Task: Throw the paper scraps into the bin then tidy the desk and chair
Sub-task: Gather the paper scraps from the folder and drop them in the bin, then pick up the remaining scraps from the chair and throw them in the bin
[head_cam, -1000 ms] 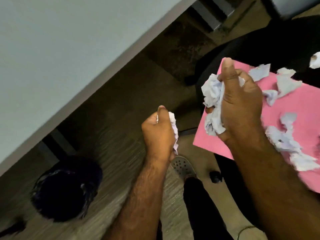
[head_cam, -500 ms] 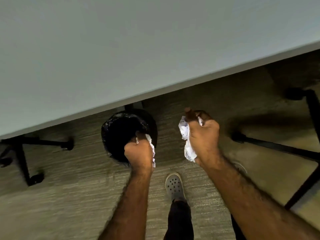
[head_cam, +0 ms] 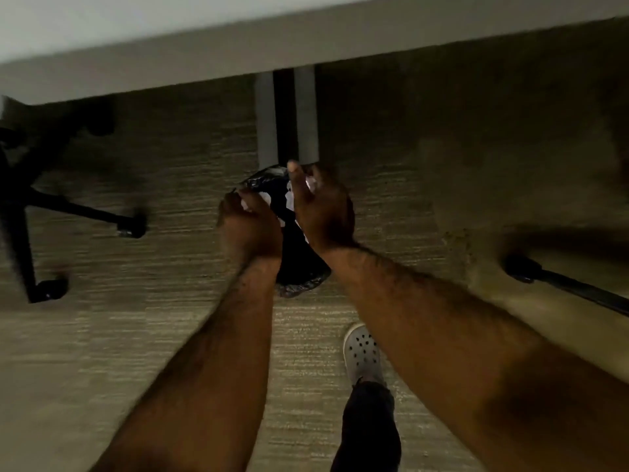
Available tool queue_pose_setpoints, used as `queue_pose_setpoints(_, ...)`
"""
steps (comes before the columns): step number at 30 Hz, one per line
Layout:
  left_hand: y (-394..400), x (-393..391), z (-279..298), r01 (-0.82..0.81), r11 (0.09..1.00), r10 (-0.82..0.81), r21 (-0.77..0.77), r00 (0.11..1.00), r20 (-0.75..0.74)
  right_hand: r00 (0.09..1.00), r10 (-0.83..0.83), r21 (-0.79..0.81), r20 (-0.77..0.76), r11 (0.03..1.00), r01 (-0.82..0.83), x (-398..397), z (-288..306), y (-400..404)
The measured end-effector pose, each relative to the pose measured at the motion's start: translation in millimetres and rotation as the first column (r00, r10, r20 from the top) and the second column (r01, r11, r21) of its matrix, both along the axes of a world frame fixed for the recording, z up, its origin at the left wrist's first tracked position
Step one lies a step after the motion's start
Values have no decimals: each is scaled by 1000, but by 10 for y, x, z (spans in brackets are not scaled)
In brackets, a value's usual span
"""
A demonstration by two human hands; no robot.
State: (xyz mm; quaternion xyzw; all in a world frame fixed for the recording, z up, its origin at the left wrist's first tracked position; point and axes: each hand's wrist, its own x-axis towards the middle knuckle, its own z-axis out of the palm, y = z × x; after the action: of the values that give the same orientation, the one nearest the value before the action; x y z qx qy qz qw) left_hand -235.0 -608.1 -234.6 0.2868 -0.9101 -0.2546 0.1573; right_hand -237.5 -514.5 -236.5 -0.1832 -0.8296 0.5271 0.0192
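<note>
The black-lined bin (head_cam: 299, 275) stands on the carpet under the desk edge (head_cam: 306, 46), mostly covered by my hands. My left hand (head_cam: 250, 228) is over the bin's left rim, its fingers curled around white paper scraps (head_cam: 245, 206). My right hand (head_cam: 323, 212) is over the bin's mouth with thumb and fingers spread. Loose white scraps (head_cam: 289, 197) show between the two hands against the dark liner, blurred.
Grey desk legs (head_cam: 287, 117) rise just behind the bin. A black wheeled chair base (head_cam: 78, 212) stands at the left, and another black wheeled leg (head_cam: 558, 282) at the right. My grey clog (head_cam: 361, 352) is on the carpet below the bin.
The view swung from the pink sheet with scraps to the bin. Both hands moved forward over the bin, and my right hand has spread, with scraps showing loose below it.
</note>
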Motion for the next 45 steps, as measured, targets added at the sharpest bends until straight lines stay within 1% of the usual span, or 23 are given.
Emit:
queue_pose_setpoints(1,-68,-21,-134,51,999,-50,-16,998,49,997,73,50,-4,996,-73,-26,-125,-73)
queue_pose_setpoints(2,-144,-12,-291,126,992,-124,-5,981,150,988,153,43,23,987,-154,-40,-250,-141)
queue_pose_setpoints(3,-229,23,-445,190,981,-195,45,943,270,971,227,-8,73,974,-227,-33,-397,-209)
queue_pose_setpoints(4,-309,78,-562,227,968,-250,105,896,367,940,300,-65,160,954,-294,-1,-509,-250)
queue_pose_setpoints(5,-371,142,-632,239,960,-280,148,854,438,903,353,-84,244,935,-344,43,-610,-261)
queue_pose_setpoints(6,-402,203,-643,257,955,-298,151,819,491,864,397,-81,311,916,-392,91,-653,-231)
queue_pose_setpoints(7,-411,267,-621,279,951,-307,136,788,533,839,428,-71,337,900,-431,137,-687,-188)
queue_pose_setpoints(9,-375,394,-526,334,936,-331,108,737,589,826,455,-61,334,885,-462,221,-644,-82)
queue_pose_setpoints(12,-296,523,-371,389,911,-389,137,699,600,819,467,-6,333,870,-494,299,-497,18)
queue_pose_setpoints(13,-296,540,-347,425,897,-409,119,699,587,815,470,2,338,866,-500,310,-451,34)
queue_pose_setpoints(15,-279,560,-302,482,872,-447,91,705,551,802,480,5,354,857,-515,336,-325,91)
queue_pose_setpoints(17,-206,571,-179,466,876,-458,123,726,513,800,486,45,350,845,-533,361,-175,173)
queue_pose_setpoints(19,-61,592,14,475,875,-461,97,751,473,808,474,97,351,839,-535,402,-38,267)
queue_pose_setpoints(22,191,633,409,492,860,-500,133,763,410,853,410,137,324,871,-471,507,213,443)
queue_pose_setpoints(24,319,687,662,532,836,-538,134,749,387,889,375,166,261,890,-424,605,383,599)
queue_pose_setpoints(26,439,734,846,574,806,-571,145,689,447,907,341,173,246,905,-388,714,606,788)
queue_pose_setpoints(28,587,783,999,616,769,-615,170,640,461,913,304,172,274,918,-357,822,855,1009)
queue_pose_setpoints(30,782,833,1162,674,720,-674,165,624,395,923,259,181,285,931,-317,946,1120,1265)
queue_pose_setpoints(34,1374,995,1596,771,604,-792,201,554,255,977,97,242,190,960,-142,1297,1645,1907)
queue_pose_setpoints(36,1723,1096,1840,816,535,-842,217,497,209,986,3,268,164,962,-47,1468,1862,2245)
queue_pose_setpoints(40,2413,1262,2248,894,376,-924,244,341,173,977,-181,273,114,951,144,1793,2332,2879)
queue_pose_setpoints(42,2763,1334,2430,924,293,-953,248,260,156,953,-296,269,67,925,269,1983,2535,3185)
queue_pose_setpoints(45,3281,1426,2669,965,140,-986,222,117,116,880,-475,258,-18,848,463,2294,2754,3628)
